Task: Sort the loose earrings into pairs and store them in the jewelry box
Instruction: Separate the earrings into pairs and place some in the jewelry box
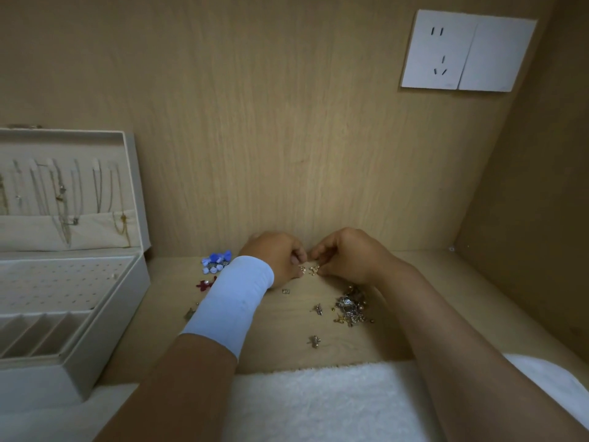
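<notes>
Left hand [277, 257] and right hand [348, 256]: fingers curled, tips meeting over two small gold earrings [308, 269]. Each hand pinches one. The two sit side by side, low against the light wooden desk surface [430, 314], close to the wooden back panel [287, 138].

Left wrist wears a pale blue-white fabric band [232, 301].

Just right of the right wrist: loose heap of mixed silver and bronze earrings [350, 309]. Single strays lie near it, toward the person [315, 341]. Left of the left hand: cluster of blue earrings [216, 261], with a dark red earring [204, 284] just below it.

Far left: cream rectangular jewelry box [140, 282], open, lid upright with thin chain necklaces [63, 199] hanging inside. Its perforated earring panel [63, 282] sits behind the slotted compartments [38, 333].

Near edge: white fluffy cloth [318, 403]. Upper right: white wall socket plate [468, 51].
</notes>
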The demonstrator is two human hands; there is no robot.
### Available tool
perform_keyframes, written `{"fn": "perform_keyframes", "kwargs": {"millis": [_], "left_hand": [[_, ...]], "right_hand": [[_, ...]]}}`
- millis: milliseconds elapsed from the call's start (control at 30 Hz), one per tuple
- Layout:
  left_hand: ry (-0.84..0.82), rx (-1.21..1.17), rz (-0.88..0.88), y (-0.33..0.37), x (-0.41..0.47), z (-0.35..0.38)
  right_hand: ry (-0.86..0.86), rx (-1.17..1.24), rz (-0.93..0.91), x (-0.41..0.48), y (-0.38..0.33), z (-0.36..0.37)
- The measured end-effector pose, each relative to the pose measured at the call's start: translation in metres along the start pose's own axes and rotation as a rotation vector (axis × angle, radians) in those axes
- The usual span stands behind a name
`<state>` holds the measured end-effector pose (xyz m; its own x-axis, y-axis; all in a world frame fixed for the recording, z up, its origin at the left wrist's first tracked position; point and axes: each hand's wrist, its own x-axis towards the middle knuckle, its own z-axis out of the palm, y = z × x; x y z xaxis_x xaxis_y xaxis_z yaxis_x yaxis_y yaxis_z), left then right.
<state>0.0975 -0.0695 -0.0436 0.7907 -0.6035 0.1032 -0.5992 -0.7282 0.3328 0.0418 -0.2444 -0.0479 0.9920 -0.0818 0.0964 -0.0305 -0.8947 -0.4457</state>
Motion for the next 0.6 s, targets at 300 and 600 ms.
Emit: {"fn": "perform_keyframes", "kwargs": {"millis": [300,600], "left_hand": [[0.061,0.045,0.010,-0.003,0.003,0.004],[0.101,-0.178,-0.002,0.010,0.006,-0.004]], "right_hand": [[0.033,0.001,0.011,-0.001,-0.006,0.003],[0.136,0.059,0.099,-0.010,0.026,-0.040]]}}
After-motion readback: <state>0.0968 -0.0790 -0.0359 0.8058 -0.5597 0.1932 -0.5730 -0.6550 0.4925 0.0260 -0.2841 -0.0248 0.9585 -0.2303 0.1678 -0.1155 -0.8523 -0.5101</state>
